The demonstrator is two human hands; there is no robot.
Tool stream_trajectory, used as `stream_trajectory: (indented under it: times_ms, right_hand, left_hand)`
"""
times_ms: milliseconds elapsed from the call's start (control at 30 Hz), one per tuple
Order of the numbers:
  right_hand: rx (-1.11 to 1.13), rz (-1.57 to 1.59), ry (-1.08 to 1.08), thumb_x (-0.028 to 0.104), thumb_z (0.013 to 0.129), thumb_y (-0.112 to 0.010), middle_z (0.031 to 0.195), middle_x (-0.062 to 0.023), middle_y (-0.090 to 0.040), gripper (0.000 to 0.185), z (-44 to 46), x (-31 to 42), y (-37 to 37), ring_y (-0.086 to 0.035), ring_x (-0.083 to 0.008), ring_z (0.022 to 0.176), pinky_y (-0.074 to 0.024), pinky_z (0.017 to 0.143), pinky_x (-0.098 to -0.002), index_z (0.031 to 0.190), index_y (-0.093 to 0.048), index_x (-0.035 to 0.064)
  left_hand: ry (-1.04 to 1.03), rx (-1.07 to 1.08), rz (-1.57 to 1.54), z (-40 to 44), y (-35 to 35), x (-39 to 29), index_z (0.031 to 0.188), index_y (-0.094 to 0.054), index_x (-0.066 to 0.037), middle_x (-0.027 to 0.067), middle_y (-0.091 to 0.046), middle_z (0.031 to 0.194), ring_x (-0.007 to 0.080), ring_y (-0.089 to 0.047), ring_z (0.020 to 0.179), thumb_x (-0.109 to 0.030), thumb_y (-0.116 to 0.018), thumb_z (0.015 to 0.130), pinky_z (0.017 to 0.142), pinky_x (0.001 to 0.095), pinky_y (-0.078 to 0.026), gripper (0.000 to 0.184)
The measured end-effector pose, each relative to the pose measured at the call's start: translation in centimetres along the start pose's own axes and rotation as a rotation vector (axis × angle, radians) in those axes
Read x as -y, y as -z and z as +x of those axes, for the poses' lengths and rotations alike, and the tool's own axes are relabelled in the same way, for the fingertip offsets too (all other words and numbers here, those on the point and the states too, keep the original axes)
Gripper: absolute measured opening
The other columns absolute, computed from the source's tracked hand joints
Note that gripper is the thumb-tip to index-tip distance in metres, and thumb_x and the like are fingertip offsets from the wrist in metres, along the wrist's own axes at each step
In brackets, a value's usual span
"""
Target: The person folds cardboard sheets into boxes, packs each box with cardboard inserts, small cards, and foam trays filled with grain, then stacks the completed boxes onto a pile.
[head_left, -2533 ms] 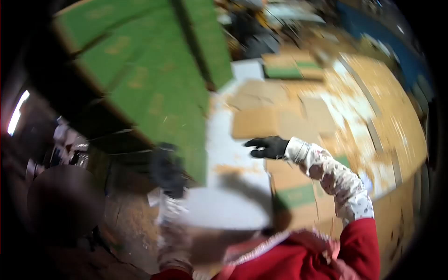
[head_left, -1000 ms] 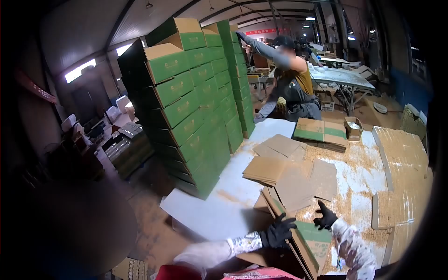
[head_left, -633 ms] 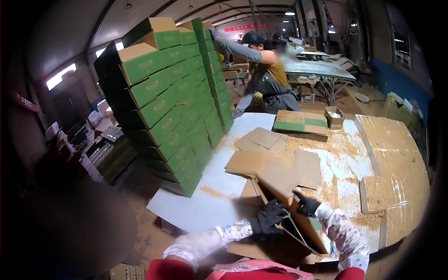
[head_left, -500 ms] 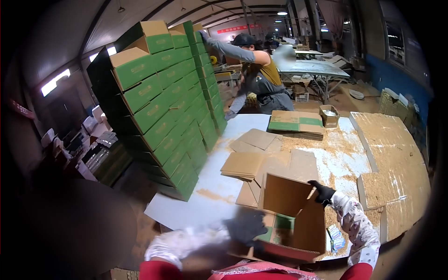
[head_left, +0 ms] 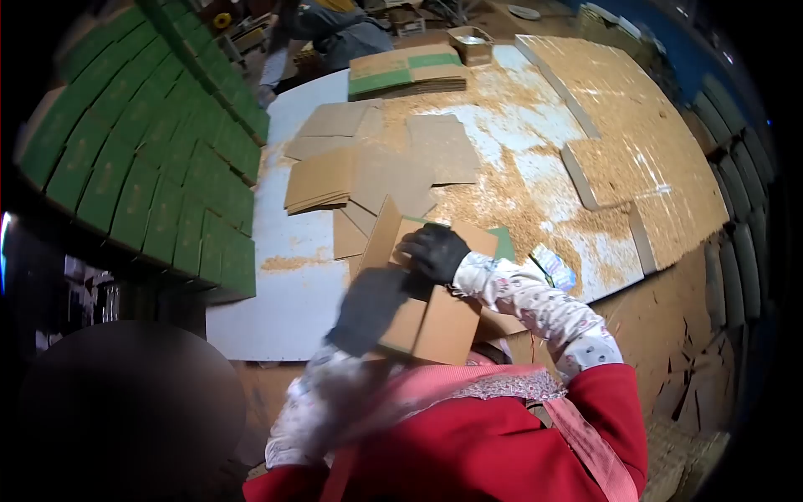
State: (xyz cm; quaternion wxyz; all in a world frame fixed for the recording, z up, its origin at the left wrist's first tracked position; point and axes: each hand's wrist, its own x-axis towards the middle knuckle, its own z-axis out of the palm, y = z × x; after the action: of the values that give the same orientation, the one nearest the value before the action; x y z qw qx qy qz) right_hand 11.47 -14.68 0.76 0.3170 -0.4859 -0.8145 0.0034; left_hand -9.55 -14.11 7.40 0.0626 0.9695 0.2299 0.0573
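A brown cardboard box (head_left: 452, 322) stands close to my body at the table's near edge, its flaps partly up. My right hand (head_left: 435, 253), in a black glove, is bent over the far part of the box with its fingers curled on the cardboard. My left hand (head_left: 366, 309), in a dark glove, is at the box's left side and smeared by motion, so its fingers are unclear. An upright flap (head_left: 382, 237) rises just beyond the left hand. The box's inside is mostly hidden by the hands.
Cardboard pads (head_left: 320, 178) lie on the white table (head_left: 288, 301), beyond the box. Folded green-brown cartons (head_left: 406, 71) and a small open box (head_left: 471, 46) stand farther back. Green boxes (head_left: 159, 167) are stacked high at left. Sawdust-covered boards (head_left: 644, 159) lie right; another person (head_left: 335, 33) is behind.
The view has tipped downward. The box has been turned and brought nearer my body. My right hand has moved inward over it, and my left hand has come to its side.
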Motion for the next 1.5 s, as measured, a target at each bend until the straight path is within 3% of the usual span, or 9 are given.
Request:
stream_trajectory:
  times_ms: [100, 200, 333, 533, 700, 767, 1133, 1400, 1500]
  right_hand:
    - [-0.158, -0.029, -0.089, 0.014, 0.076, -0.058, 0.105, -0.0152, -0.053, 0.033, -0.8, 1.0, 0.4, -0.051, -0.0317, 0.093, -0.0429, 0.082, -0.0388, 0.108, -0.053, 0.0064]
    - [-0.586, 0.124, -0.502, 0.011, 0.073, -0.061, 0.108, -0.0167, -0.051, 0.038, -1.4, 0.2, 0.3, -0.050, -0.0341, 0.093, -0.0442, 0.078, -0.0411, 0.110, -0.051, 0.0058]
    - [-0.721, 0.334, -1.027, 0.012, 0.078, -0.057, 0.119, -0.0193, -0.046, 0.043, -7.9, -0.2, -1.2, -0.046, -0.0339, 0.109, -0.0427, 0.084, -0.0409, 0.119, -0.046, 0.0034]
    - [-0.048, 0.683, -0.881, 0.032, 0.079, -0.052, 0.113, -0.0217, -0.052, 0.047, -5.8, 8.9, -3.6, -0.051, -0.0333, 0.105, -0.0445, 0.083, -0.0385, 0.116, -0.047, 0.0026]
    - [1.029, -0.045, -0.281, 0.021, 0.073, -0.054, 0.074, -0.0133, -0.064, 0.019, -5.3, 4.5, 3.2, -0.063, -0.0295, 0.075, -0.0491, 0.066, -0.0424, 0.084, -0.062, 0.0072]
    - [0.867, -0.051, -0.237, 0.021, 0.071, -0.054, 0.070, -0.0116, -0.063, 0.017, -9.0, 3.5, 1.3, -0.063, -0.0296, 0.067, -0.0497, 0.061, -0.0420, 0.081, -0.063, 0.0109]
    - [-0.994, 0.186, -1.530, 0.017, 0.070, -0.068, 0.085, -0.0151, -0.061, 0.047, -31.1, -31.6, 12.0, -0.059, -0.0221, 0.072, -0.0472, 0.062, -0.0312, 0.107, -0.050, -0.0067]
    - [-0.755, -0.135, -1.784, 0.024, 0.063, -0.070, 0.060, -0.0127, -0.058, 0.032, -46.6, -48.5, 4.9, -0.052, -0.0200, 0.046, -0.0393, 0.042, -0.0340, 0.077, -0.057, -0.0020]
    - [-0.914, 0.572, -1.740, 0.020, 0.060, -0.072, 0.079, -0.0129, -0.059, 0.069, -42.6, -42.3, 8.3, -0.057, -0.0236, 0.068, -0.0466, 0.057, -0.0314, 0.116, -0.041, -0.0046]
  left_hand:
    - [0.398, -0.669, -0.113, -3.7, -7.3, 8.6, 0.128, -0.036, 0.001, 0.0215, -0.047, 0.119, 0.0317, -0.053, 0.101, -0.023, -0.066, 0.073, 0.090, 0.0351, -0.039, 0.067]
    - [0.404, 0.023, -0.676, -1.2, -4.6, -1.5, 0.137, -0.025, -0.010, 0.0199, -0.030, 0.136, 0.0362, -0.031, 0.123, -0.042, -0.071, 0.065, 0.101, 0.0486, -0.023, 0.091]
    - [0.230, -0.160, -0.189, -1.6, -7.1, 2.6, 0.136, -0.028, -0.009, 0.0153, -0.029, 0.139, 0.0333, -0.027, 0.128, -0.042, -0.068, 0.068, 0.103, 0.0486, -0.018, 0.086]
    - [0.573, 0.167, -2.427, -8.7, -13.4, 11.9, 0.129, -0.036, -0.002, 0.0169, -0.045, 0.125, 0.0301, -0.047, 0.112, -0.026, -0.051, 0.086, 0.095, 0.0449, -0.039, 0.051]
    - [0.145, 0.268, -0.780, -3.4, -7.1, 0.7, 0.109, -0.059, -0.003, 0.0172, -0.060, 0.107, 0.0243, -0.058, 0.098, -0.010, -0.053, 0.080, 0.084, 0.0307, -0.043, 0.030]
    - [0.262, -0.400, -0.891, 0.2, -4.2, 1.6, 0.112, -0.056, -0.007, 0.0188, -0.052, 0.119, 0.0334, -0.055, 0.101, -0.007, -0.054, 0.080, 0.086, 0.0348, -0.044, 0.032]
    - [0.297, -0.301, -0.228, 7.4, -9.2, 5.9, 0.099, -0.058, -0.009, 0.0176, -0.033, 0.137, 0.0337, -0.043, 0.118, 0.011, -0.039, 0.065, 0.085, 0.0349, -0.044, 0.044]
    - [0.327, -0.279, -0.223, 8.8, -8.3, 4.4, 0.090, -0.062, -0.006, 0.0233, -0.035, 0.134, 0.0354, -0.044, 0.117, 0.005, -0.039, 0.070, 0.088, 0.0342, -0.043, 0.032]
    - [0.293, -0.313, -0.244, 9.3, -8.3, 4.3, 0.090, -0.063, -0.006, 0.0236, -0.035, 0.134, 0.0358, -0.045, 0.116, 0.005, -0.039, 0.071, 0.088, 0.0351, -0.043, 0.032]
